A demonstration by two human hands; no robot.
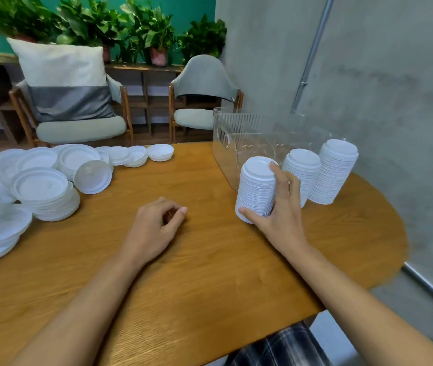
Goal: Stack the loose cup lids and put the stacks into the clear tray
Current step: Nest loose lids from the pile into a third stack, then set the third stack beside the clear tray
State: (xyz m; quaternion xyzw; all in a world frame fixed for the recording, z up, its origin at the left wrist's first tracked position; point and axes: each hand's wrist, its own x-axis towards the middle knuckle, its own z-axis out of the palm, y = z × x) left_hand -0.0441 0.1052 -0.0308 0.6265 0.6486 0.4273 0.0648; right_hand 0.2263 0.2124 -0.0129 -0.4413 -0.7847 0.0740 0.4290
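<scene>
The right hand [281,204] is seen right of centre, curled round a tall stack of white lids [256,188], with the thumb under the lower edge and the fingers [276,169] laid over the top rim. The stack is held slightly tilted, just in front of the near corner of the clear tray [236,138]. Whether its base rests on the table [210,273] cannot be told, since the base is partly covered by the thumb. The left hand [157,225] is laid on the table at the centre of the frame, its fingers loosely curled with nothing seen inside them. Two more stacks, a second stack [302,175] and a third stack [335,173], are stood upright on the table to the right of the held one. Their lower parts are partly hidden by the right hand, and it cannot be made out whether the tray is touched by them. The tray's far walls are hard to separate from the grey wall behind. Loose lids [41,188] are heaped at the left of the frame and cut off by its edge, and a row of lids [136,154] is spread along the table's far rim. A strip of plaid cloth [284,344] is cut off at the bottom edge.
</scene>
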